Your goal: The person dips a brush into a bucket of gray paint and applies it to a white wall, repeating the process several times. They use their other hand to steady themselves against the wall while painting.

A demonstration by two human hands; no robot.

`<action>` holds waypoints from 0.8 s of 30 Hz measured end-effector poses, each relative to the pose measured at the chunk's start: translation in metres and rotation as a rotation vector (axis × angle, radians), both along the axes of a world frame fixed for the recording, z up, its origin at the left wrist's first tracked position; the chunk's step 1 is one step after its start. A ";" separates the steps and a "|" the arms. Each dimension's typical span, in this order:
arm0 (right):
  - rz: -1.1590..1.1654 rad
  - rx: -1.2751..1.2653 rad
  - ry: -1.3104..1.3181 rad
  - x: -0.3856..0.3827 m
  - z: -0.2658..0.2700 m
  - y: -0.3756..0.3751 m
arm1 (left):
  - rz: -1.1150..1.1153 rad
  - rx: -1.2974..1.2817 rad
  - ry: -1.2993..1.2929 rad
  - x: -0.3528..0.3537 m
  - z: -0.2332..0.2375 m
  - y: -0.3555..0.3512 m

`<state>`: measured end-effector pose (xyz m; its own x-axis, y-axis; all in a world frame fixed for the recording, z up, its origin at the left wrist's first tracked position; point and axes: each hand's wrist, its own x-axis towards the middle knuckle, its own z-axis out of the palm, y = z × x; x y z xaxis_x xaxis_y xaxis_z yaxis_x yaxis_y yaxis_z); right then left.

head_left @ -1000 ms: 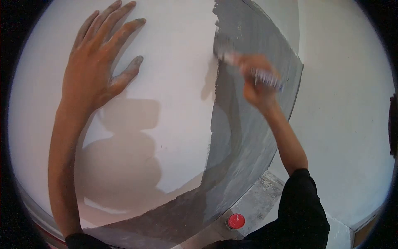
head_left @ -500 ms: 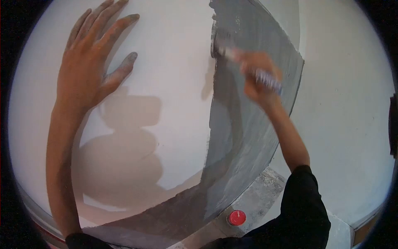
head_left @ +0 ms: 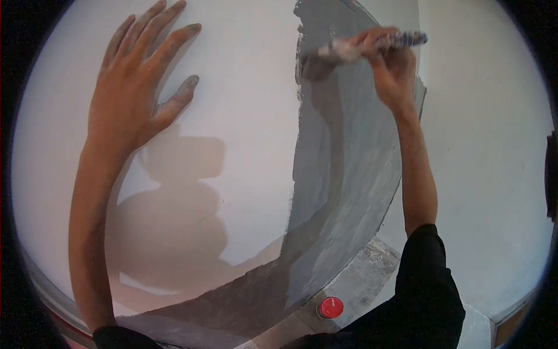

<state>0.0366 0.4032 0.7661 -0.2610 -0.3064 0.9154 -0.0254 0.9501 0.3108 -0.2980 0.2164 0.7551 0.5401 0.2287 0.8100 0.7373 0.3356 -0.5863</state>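
Observation:
My left hand [head_left: 131,90] rests on the white wall [head_left: 250,99] with its fingers spread; grey smudges mark the thumb and fingertips. In my right hand [head_left: 395,72] is a paintbrush [head_left: 410,39] with a mottled blue-and-white handle. The brush lies nearly level, its bristle end pointing left and blurred by motion. Those bristles are over the grey painted band [head_left: 343,157], close to its ragged left edge against the white. Whether they press on the surface is hard to tell.
Along the bottom, a darker grey strip [head_left: 232,302] joins the band. A small container with a red top [head_left: 331,307] stands on the grey floor [head_left: 363,273] below. Another pale wall [head_left: 488,163] meets the band on the right. Shadows of my head and arms fall across the surface.
My right hand has moved up and to the right, and the brush handle has swung from sloping down to nearly level. My left hand has shifted slightly right in view, still flat.

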 end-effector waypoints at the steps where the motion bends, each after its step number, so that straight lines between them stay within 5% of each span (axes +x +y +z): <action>1: -0.027 0.049 0.063 -0.002 0.011 0.000 | 0.014 0.004 -0.007 0.000 -0.001 0.001; 4: 0.124 -0.009 0.189 -0.001 0.028 -0.008 | 0.009 0.005 -0.007 0.000 0.000 0.002; 5: 0.011 0.017 0.175 0.010 0.023 -0.009 | 0.001 0.005 -0.008 0.000 0.000 0.000; 13: 0.087 -0.434 -0.464 0.003 -0.069 0.005 | 0.001 0.007 -0.042 0.000 -0.001 0.002; 24: 0.247 -0.174 -0.136 -0.004 0.106 0.029 | -0.010 0.002 -0.057 0.000 -0.003 0.002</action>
<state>0.0327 0.4322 0.8719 -0.3216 -0.2176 0.9215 -0.2916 0.9487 0.1222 -0.2983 0.2183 0.7526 0.4950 0.2218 0.8401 0.7728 0.3297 -0.5423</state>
